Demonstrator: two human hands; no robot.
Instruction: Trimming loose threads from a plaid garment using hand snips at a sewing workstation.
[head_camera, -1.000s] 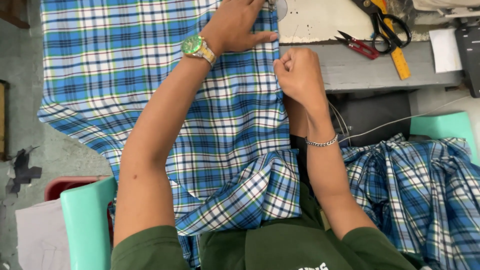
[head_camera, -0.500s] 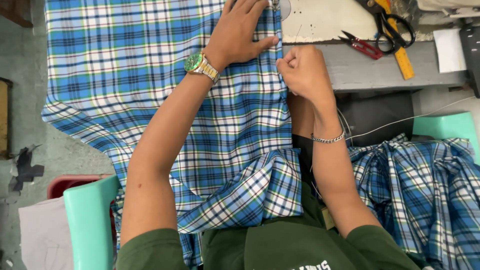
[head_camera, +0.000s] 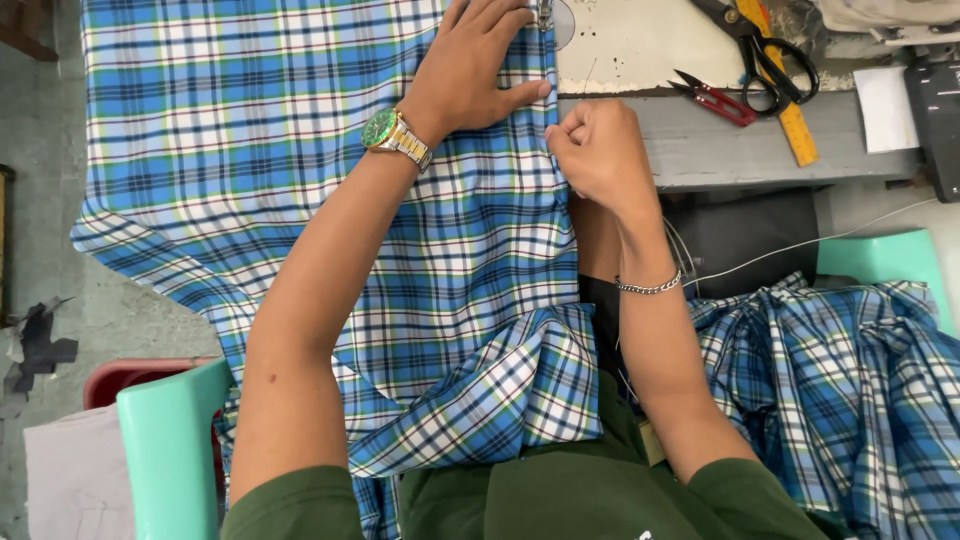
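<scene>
Both hands (head_camera: 530, 110) lower on plaid fabric (head_camera: 300, 180)

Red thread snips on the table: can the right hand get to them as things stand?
Probably yes. The red thread snips lie in the open on the grey table, just beyond the right hand, which is pinching the plaid fabric edge.

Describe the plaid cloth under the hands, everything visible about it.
The plaid cloth is a thin woven fabric in blue, white, green and dark lines. It lies spread flat over the sewing table, and its lower part drapes down into the person's lap, folded and bunched there. The left hand presses flat on it near its right edge; the right hand pinches that edge in a closed fist. The near forearms cross over it.
</scene>
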